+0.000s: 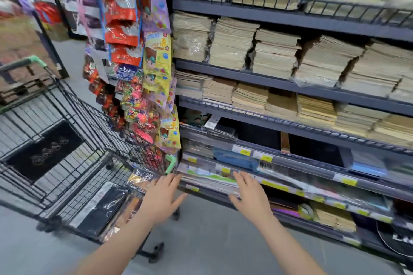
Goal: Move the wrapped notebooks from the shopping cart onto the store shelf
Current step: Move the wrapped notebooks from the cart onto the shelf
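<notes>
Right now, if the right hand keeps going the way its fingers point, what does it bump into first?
Most likely the stack of wrapped notebooks on the low store shelf. The right hand is open, fingers aimed at that shelf's front edge; depth is blurry.

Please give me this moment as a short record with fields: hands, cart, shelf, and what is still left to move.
left hand: left hand, fingers spread, holds nothing
right hand: right hand, fingers spread, holds nothing, at the shelf edge
cart: shopping cart stands left of the shelf
shelf: store shelf, low tier with yellow price tags, flat packs already on it
left to move: wrapped notebooks lie in the cart's bottom
</notes>
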Demonstrator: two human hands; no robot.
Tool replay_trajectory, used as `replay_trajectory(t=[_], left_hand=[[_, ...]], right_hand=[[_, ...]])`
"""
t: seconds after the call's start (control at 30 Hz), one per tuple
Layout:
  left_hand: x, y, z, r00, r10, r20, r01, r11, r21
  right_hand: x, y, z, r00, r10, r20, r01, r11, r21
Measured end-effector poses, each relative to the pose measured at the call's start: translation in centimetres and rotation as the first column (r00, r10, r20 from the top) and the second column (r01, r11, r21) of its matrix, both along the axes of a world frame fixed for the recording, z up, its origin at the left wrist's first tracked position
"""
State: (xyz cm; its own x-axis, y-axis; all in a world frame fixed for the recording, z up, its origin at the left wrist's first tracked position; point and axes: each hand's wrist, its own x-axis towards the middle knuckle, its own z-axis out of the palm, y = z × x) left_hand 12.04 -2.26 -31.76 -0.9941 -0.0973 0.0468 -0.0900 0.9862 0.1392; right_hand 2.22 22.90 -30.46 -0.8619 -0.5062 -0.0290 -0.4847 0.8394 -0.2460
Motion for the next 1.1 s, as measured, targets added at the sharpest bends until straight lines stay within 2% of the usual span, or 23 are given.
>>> replay_trajectory(t=[0.27, 0.5, 0.63, 0.8, 1.1], left_hand=[[7.3, -3.6, -1.5, 0.995, 0.085, 0.052, -0.084, 0.996, -0.028], [13.7, -10.9, -2.6, 0.992, 0.091, 0.084, -0.095, 0.994, 0.055], [17.1, -16.5, -1.6, 0.995, 0.091, 0.037, -0.093, 0.992, 0.081], [20.7, -22.6, -1.5, 0.99, 0.093, 0.103, -0.097, 0.994, 0.041], [20.0, -29.6, -3.7, 0.977, 0.133, 0.164, -0.148, 0.986, 0.082]], right_hand=[[7.3, -2.6, -1.4, 0.994, 0.043, 0.102, -0.051, 0.996, 0.072], [13.8, -9.9, -1.4, 0.992, -0.002, 0.126, -0.01, 0.995, 0.096], [17.6, -16.1, -0.8, 0.993, -0.021, 0.115, 0.017, 0.999, 0.037], [20.7, -22.3, -0.8, 0.988, -0.029, 0.149, 0.036, 0.998, -0.044], [19.9, -30.2, -3.2, 0.968, -0.01, 0.251, 0.031, 0.996, -0.08]])
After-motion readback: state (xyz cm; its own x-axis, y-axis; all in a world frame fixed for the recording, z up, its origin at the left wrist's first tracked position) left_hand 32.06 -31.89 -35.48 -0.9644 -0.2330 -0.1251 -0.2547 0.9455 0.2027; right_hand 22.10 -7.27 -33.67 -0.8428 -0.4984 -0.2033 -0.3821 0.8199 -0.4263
